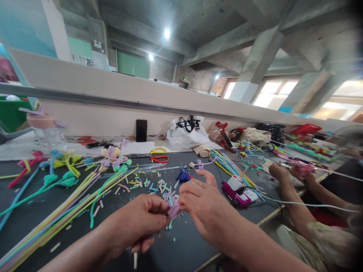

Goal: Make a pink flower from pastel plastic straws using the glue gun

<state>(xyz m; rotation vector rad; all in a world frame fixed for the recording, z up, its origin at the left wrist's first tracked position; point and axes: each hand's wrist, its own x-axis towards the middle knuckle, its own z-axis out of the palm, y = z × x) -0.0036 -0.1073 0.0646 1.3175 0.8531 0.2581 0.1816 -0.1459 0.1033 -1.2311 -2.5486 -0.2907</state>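
Note:
My left hand and my right hand meet low in the middle of the head view. Pinched between their fingertips is a lilac pipe cleaner piece; its exact shape is partly covered by the fingers. Under and beyond it, cut pipe cleaner bits in pastel colours lie scattered over the dark table. Just past my right hand sits a small blue tool or clip that I cannot name. Long pastel pipe cleaners stretch along the left side, beside my left forearm.
Scissors with yellow and red handles lie farther back. A phone leans on the partition, near a white bag. Finished-looking pipe cleaner flowers are at left. A magenta power strip lies right, near a co-worker's hands.

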